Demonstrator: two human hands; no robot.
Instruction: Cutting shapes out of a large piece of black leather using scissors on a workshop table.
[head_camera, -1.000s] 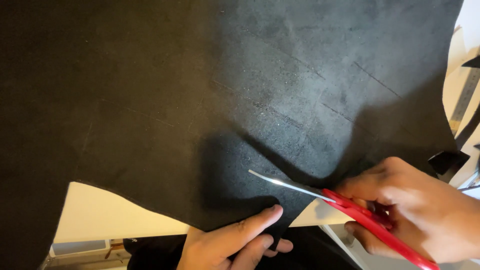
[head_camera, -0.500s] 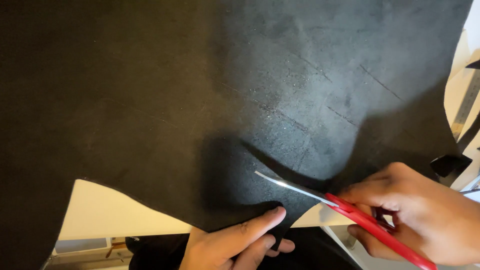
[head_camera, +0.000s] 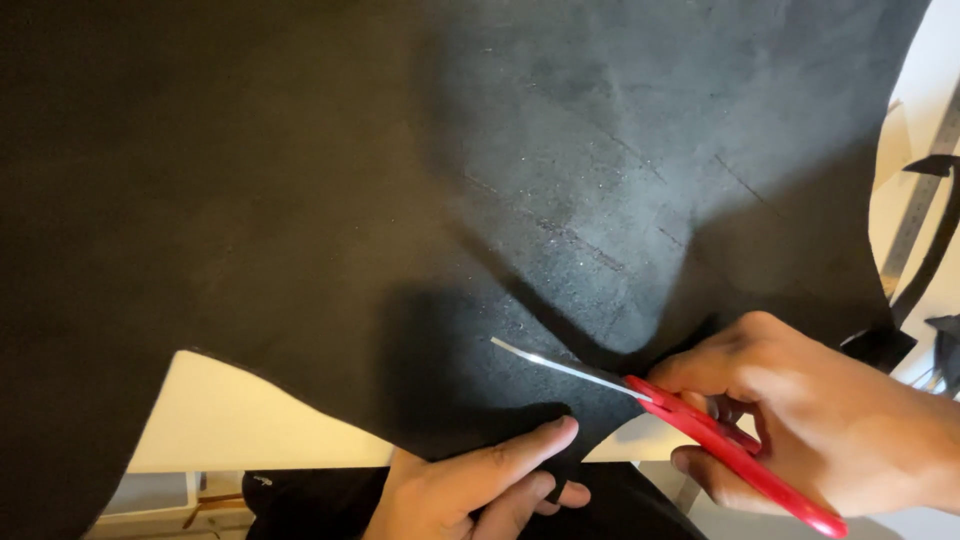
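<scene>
A large black sheet of leather-like material (head_camera: 400, 200) covers most of the view, with faint scored lines across its right part. My right hand (head_camera: 820, 420) grips red-handled scissors (head_camera: 700, 425); the steel blades point left and lie in a cut at the sheet's lower edge. My left hand (head_camera: 470, 490) pinches the sheet's near edge just below and left of the blade tip, thumb on top and fingers underneath.
A pale tabletop (head_camera: 260, 425) shows beneath the sheet at lower left. A metal ruler (head_camera: 920, 210) and dark offcuts (head_camera: 945, 250) lie at the right edge. Dark cloth (head_camera: 310, 505) sits below the table's near edge.
The scissors and my right hand have shifted slightly left and forward along the cut. My left hand has stayed on the edge, following a little to the right.
</scene>
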